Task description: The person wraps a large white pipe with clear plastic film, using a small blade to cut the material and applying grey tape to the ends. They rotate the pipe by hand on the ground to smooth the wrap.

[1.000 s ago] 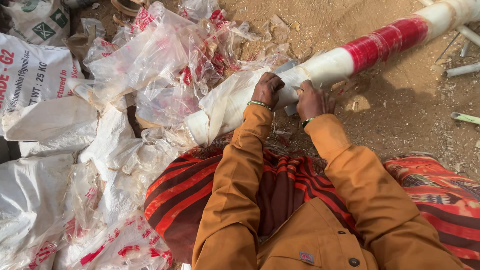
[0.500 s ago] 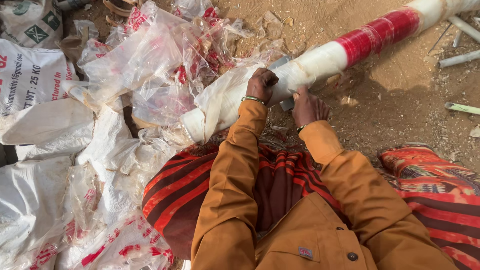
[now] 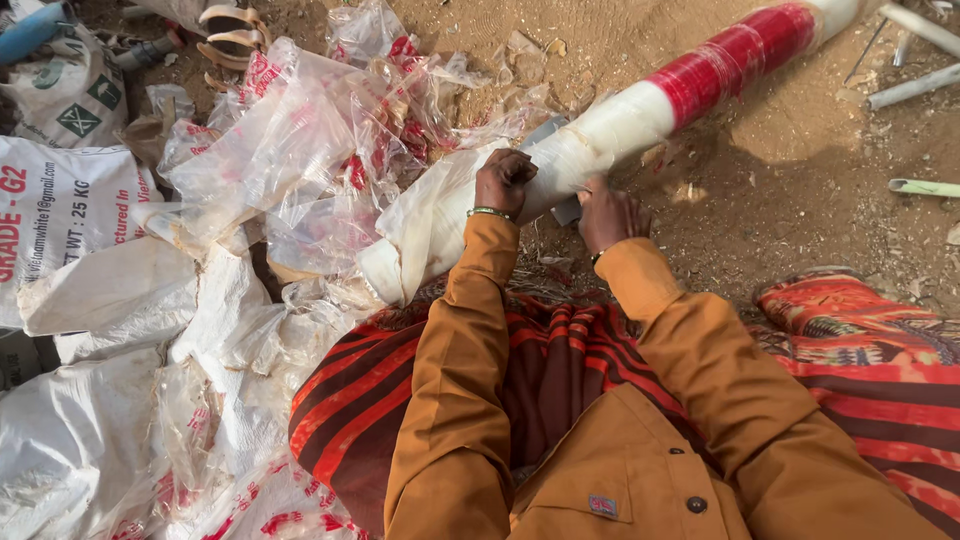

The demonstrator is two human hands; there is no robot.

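A long white pole point(image 3: 640, 110) with a red band lies slanted over the dirt, its near end wrapped in whitish plastic film point(image 3: 430, 225). My left hand point(image 3: 503, 180), a green bangle at the wrist, is closed on the film at the top of the pole. My right hand point(image 3: 610, 215) presses against the pole's lower side, fingers curled over a small grey flat piece point(image 3: 565, 210) that I cannot identify. Both arms wear orange-brown sleeves.
Crumpled clear plastic with red print point(image 3: 310, 150) is heaped at left over white woven sacks point(image 3: 90, 290). A red striped cloth point(image 3: 860, 350) covers my lap and spreads right. Thin rods point(image 3: 915, 85) and a green-tipped stick point(image 3: 925, 187) lie on the dirt at right.
The view has shifted slightly. Both hands stay on the pole; my right hand has moved a little along its lower side.
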